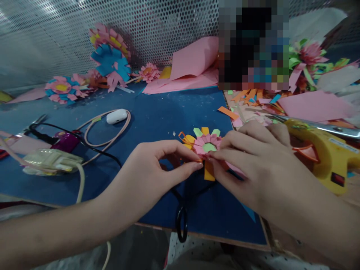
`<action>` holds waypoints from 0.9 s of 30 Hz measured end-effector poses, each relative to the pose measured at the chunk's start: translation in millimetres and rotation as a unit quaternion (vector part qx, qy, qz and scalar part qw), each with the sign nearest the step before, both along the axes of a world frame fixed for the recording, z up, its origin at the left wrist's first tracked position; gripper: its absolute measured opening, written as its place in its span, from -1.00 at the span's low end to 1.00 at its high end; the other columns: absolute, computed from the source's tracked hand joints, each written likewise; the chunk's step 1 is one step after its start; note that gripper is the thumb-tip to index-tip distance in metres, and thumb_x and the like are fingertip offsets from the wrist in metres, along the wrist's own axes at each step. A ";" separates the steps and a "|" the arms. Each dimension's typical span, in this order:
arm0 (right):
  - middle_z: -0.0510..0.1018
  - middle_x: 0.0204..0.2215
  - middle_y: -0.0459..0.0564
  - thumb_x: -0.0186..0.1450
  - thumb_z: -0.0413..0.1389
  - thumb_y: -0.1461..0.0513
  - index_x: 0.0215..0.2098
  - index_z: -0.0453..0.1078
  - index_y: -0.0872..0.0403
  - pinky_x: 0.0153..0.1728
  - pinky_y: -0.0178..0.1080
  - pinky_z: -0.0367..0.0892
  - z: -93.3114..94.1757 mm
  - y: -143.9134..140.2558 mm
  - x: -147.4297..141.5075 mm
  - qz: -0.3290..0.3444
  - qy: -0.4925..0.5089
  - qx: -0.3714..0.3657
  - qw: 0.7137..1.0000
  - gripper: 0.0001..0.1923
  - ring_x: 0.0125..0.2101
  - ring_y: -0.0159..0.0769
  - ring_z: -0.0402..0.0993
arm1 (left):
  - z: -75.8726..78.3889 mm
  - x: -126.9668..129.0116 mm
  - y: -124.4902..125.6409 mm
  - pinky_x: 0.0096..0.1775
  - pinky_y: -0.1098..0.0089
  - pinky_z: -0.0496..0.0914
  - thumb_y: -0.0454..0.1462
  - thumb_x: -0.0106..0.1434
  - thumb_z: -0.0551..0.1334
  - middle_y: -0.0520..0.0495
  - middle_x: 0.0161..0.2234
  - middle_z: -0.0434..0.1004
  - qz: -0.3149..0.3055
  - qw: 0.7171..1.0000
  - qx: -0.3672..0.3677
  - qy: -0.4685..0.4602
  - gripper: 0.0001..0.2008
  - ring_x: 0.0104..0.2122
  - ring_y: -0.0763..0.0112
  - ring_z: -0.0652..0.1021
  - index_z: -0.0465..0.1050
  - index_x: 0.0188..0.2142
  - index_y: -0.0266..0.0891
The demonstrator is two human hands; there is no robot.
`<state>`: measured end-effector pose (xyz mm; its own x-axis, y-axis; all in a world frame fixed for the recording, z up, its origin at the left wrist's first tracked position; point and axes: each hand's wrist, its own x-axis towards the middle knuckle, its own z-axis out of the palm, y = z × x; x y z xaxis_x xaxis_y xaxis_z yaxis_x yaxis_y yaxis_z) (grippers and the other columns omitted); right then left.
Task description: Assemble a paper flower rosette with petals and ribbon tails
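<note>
Between my two hands is a paper flower with pink petals, a green centre, and orange and green strips around its edge. My left hand pinches its lower left side, thumb and forefinger closed at an orange strip. From the right, my right hand grips the flower's edge, fingertips near the green centre. Part of the flower is hidden behind the right fingers. One yellow-orange strip hangs down below the petals. To the right of my right hand lies a yellow hot glue gun.
A power strip and cables lie on the left, by a white charging case. Finished paper flowers and pink sheets stand along the perforated metal panel. Scissors and paper scraps cover the right side.
</note>
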<state>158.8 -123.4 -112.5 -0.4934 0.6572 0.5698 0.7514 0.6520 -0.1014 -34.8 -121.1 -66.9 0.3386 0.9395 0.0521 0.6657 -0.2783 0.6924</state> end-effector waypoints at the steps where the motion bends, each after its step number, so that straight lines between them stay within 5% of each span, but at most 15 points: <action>1: 0.45 -0.44 -0.05 0.26 0.05 0.24 -0.44 0.44 0.06 -0.29 -0.07 0.16 -0.2 0.2 -0.1 0.001 0.002 0.002 1.000 -0.83 -0.30 -0.14 0.30 | -0.9 -0.6 -0.5 -0.51 0.76 0.31 -0.33 0.10 0.35 0.30 -0.47 0.60 -0.001 1.000 0.002 0.001 -0.92 -0.52 0.70 0.49 0.55 -0.42 -0.07; 8: 0.45 -0.44 -0.04 0.26 0.04 0.26 -0.43 0.46 0.07 -0.30 -0.06 0.15 0.1 0.7 -3.1 -0.008 0.004 0.000 1.000 -0.82 -0.30 -0.13 0.31 | -3.5 -8.5 -4.7 -0.57 0.67 0.25 -0.41 0.07 0.33 0.21 -0.47 0.49 -0.056 0.990 0.110 0.073 -0.72 -0.61 0.69 0.36 0.51 -0.20 -0.11; 14: 0.44 -0.43 -0.06 0.27 0.03 0.25 -0.43 0.45 0.08 -0.32 -0.07 0.16 0.0 -0.2 -1.2 0.000 0.002 -0.021 1.000 -0.82 -0.32 -0.16 0.28 | -10.9 -14.8 -3.4 -0.41 0.48 0.35 -0.34 0.23 0.18 0.00 -0.36 0.43 -0.140 0.941 0.252 0.179 -0.85 -0.41 0.48 0.48 0.50 -0.22 -0.23; 27: 0.45 -0.42 -0.05 0.25 0.05 0.27 -0.39 0.47 0.09 -0.31 -0.06 0.22 -1.5 0.2 -3.3 -0.001 0.003 -0.023 1.000 -0.85 -0.32 -0.17 0.25 | -9.1 -8.9 -5.8 -0.51 0.46 0.30 -0.31 0.34 -0.01 0.02 -0.44 0.42 -0.173 0.901 0.303 0.258 -0.70 -0.49 0.46 0.45 0.51 -0.31 -0.21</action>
